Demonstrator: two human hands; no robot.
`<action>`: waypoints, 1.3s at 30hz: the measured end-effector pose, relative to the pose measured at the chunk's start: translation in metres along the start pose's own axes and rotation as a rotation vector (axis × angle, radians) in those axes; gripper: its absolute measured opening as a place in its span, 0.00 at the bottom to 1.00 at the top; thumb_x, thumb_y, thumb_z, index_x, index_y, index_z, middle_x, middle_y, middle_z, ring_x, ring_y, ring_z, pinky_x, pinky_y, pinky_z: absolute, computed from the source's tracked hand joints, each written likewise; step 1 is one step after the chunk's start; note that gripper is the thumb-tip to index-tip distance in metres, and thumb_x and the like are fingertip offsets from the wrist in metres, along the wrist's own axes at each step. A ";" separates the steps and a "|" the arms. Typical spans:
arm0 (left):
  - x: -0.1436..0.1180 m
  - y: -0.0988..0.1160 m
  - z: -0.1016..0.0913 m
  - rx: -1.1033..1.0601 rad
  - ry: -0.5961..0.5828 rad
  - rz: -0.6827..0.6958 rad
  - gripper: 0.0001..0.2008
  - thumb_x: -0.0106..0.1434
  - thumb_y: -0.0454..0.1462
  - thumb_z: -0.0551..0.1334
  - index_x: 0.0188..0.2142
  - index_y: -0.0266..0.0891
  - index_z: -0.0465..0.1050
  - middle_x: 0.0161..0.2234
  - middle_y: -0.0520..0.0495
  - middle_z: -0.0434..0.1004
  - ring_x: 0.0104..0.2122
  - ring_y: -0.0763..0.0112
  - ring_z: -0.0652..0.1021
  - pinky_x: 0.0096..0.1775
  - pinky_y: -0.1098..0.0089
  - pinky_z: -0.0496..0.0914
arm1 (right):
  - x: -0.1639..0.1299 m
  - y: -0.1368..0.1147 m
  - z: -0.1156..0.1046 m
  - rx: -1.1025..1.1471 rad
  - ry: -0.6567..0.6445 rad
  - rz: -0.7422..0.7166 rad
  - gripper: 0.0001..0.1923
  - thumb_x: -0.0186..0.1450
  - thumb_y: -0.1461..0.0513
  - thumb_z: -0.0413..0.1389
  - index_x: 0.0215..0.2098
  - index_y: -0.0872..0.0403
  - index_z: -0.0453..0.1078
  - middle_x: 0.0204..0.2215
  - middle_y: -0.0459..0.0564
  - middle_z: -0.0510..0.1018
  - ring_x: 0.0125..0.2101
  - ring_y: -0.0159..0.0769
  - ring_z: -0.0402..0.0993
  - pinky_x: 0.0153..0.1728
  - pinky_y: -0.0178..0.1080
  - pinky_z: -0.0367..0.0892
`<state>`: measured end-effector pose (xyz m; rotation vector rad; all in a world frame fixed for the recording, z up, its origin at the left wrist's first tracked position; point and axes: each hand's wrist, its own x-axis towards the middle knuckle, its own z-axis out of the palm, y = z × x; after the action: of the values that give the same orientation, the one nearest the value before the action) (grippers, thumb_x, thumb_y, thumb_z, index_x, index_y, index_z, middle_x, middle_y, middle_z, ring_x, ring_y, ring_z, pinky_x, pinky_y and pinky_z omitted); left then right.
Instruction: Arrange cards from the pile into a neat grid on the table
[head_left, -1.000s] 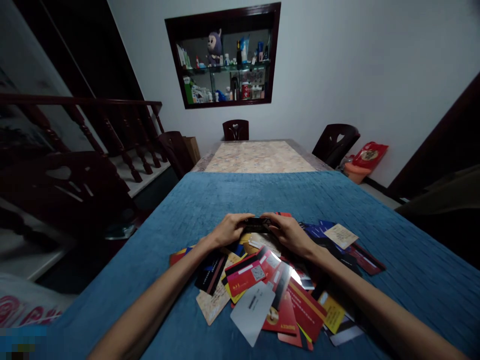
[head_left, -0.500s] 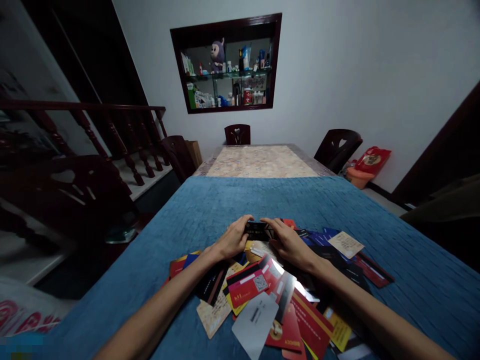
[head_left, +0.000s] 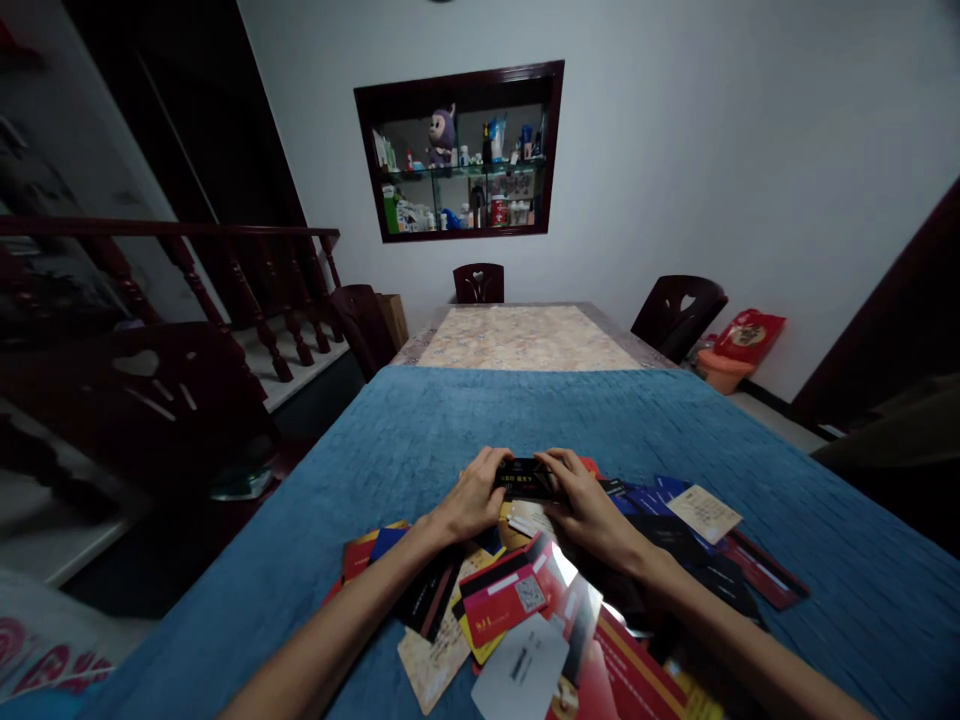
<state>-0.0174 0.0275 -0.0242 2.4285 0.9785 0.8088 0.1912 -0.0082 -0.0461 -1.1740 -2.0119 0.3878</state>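
Between my two hands a black card (head_left: 519, 478) with yellow print is held by its short ends, tilted up above the pile; whether it is one card or a stack I cannot tell. My left hand (head_left: 480, 490) pinches its left end and my right hand (head_left: 579, 500) its right end. Beneath my wrists lies a loose heap of cards: a red card with a QR code (head_left: 501, 600), a white card (head_left: 520, 668), a beige card (head_left: 439, 650) and several red ones. Blue cards (head_left: 652, 498) and a cream card (head_left: 703, 513) spread out beyond my right hand.
A blue cloth (head_left: 360, 440) covers the near part of the table, with a patterned beige cover (head_left: 525, 335) beyond it. Dark wooden chairs (head_left: 679, 315) stand around. At the back, a wall niche (head_left: 459, 150) holds bottles and a plush toy. A wooden railing (head_left: 225, 235) runs at left.
My view has tipped up slightly, so everything sits lower in the picture. Both hands still hold the black card; its printed face now shows a little more clearly.
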 end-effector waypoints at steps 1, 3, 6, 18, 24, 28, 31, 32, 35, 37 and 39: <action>0.001 0.001 -0.001 -0.008 0.004 0.005 0.24 0.53 0.24 0.55 0.49 0.40 0.63 0.44 0.45 0.68 0.46 0.63 0.71 0.49 0.62 0.69 | 0.000 0.000 0.000 -0.012 0.008 -0.009 0.36 0.54 0.74 0.50 0.60 0.51 0.59 0.54 0.57 0.63 0.56 0.45 0.63 0.59 0.52 0.61; 0.002 0.002 -0.003 -0.025 0.022 0.017 0.24 0.53 0.24 0.55 0.49 0.39 0.64 0.45 0.44 0.68 0.46 0.63 0.71 0.50 0.62 0.70 | 0.003 0.000 -0.001 -0.026 0.024 -0.033 0.37 0.53 0.74 0.50 0.61 0.51 0.59 0.55 0.58 0.62 0.57 0.45 0.63 0.59 0.52 0.61; 0.005 0.004 -0.007 -0.039 0.044 0.020 0.24 0.53 0.24 0.56 0.49 0.38 0.65 0.45 0.44 0.67 0.46 0.63 0.71 0.51 0.62 0.70 | 0.010 0.001 -0.004 -0.026 0.025 -0.052 0.36 0.54 0.75 0.49 0.61 0.51 0.60 0.54 0.58 0.64 0.55 0.44 0.65 0.56 0.50 0.65; 0.026 -0.015 -0.031 0.119 0.014 -0.043 0.26 0.52 0.27 0.59 0.53 0.34 0.65 0.48 0.41 0.70 0.47 0.59 0.72 0.52 0.59 0.69 | 0.061 0.007 -0.014 -0.220 -0.148 -0.042 0.30 0.55 0.71 0.58 0.56 0.56 0.66 0.51 0.58 0.70 0.50 0.47 0.65 0.53 0.49 0.62; 0.047 -0.037 -0.029 0.254 -0.100 -0.129 0.25 0.53 0.30 0.61 0.53 0.32 0.67 0.47 0.39 0.72 0.47 0.57 0.74 0.51 0.59 0.69 | 0.079 0.018 -0.007 -0.281 -0.195 0.000 0.29 0.55 0.69 0.60 0.56 0.57 0.67 0.49 0.58 0.73 0.48 0.45 0.68 0.50 0.44 0.63; 0.058 -0.047 -0.025 0.377 -0.176 -0.179 0.20 0.55 0.32 0.62 0.49 0.33 0.70 0.46 0.40 0.73 0.49 0.57 0.73 0.52 0.63 0.68 | 0.090 0.026 0.000 -0.341 -0.243 0.050 0.28 0.55 0.68 0.60 0.55 0.59 0.69 0.49 0.58 0.74 0.48 0.46 0.69 0.50 0.41 0.62; 0.064 -0.052 -0.022 0.411 -0.190 -0.191 0.18 0.56 0.32 0.62 0.47 0.33 0.71 0.46 0.40 0.73 0.49 0.58 0.74 0.51 0.65 0.68 | 0.096 0.031 0.003 -0.365 -0.257 0.067 0.27 0.55 0.68 0.59 0.54 0.61 0.70 0.50 0.59 0.75 0.49 0.46 0.70 0.50 0.40 0.62; 0.066 -0.053 -0.021 0.413 -0.191 -0.193 0.18 0.56 0.32 0.61 0.47 0.33 0.71 0.46 0.39 0.73 0.49 0.58 0.74 0.51 0.65 0.68 | 0.098 0.032 0.004 -0.367 -0.257 0.070 0.27 0.55 0.68 0.59 0.54 0.61 0.70 0.50 0.59 0.75 0.49 0.46 0.70 0.50 0.40 0.62; 0.070 -0.056 -0.018 0.426 -0.198 -0.200 0.17 0.56 0.31 0.61 0.46 0.33 0.72 0.45 0.39 0.74 0.48 0.58 0.74 0.50 0.66 0.68 | 0.101 0.037 0.005 -0.377 -0.263 0.077 0.26 0.55 0.68 0.59 0.53 0.60 0.71 0.50 0.58 0.76 0.49 0.46 0.70 0.49 0.39 0.62; 0.072 -0.059 -0.016 0.429 -0.206 -0.204 0.16 0.56 0.31 0.61 0.45 0.33 0.72 0.44 0.38 0.74 0.47 0.57 0.75 0.49 0.66 0.68 | 0.102 0.039 0.005 -0.382 -0.273 0.085 0.25 0.55 0.68 0.59 0.53 0.59 0.71 0.49 0.58 0.76 0.49 0.45 0.71 0.49 0.38 0.62; 0.074 -0.061 -0.014 0.429 -0.213 -0.207 0.16 0.55 0.31 0.61 0.45 0.33 0.73 0.45 0.38 0.74 0.47 0.57 0.75 0.49 0.66 0.68 | 0.103 0.041 0.006 -0.386 -0.283 0.095 0.25 0.55 0.67 0.60 0.52 0.59 0.72 0.48 0.58 0.77 0.48 0.45 0.72 0.49 0.38 0.63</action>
<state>-0.0135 0.1242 -0.0206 2.6278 1.4018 0.2797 0.1823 0.1010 -0.0268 -1.5251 -2.3528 0.2253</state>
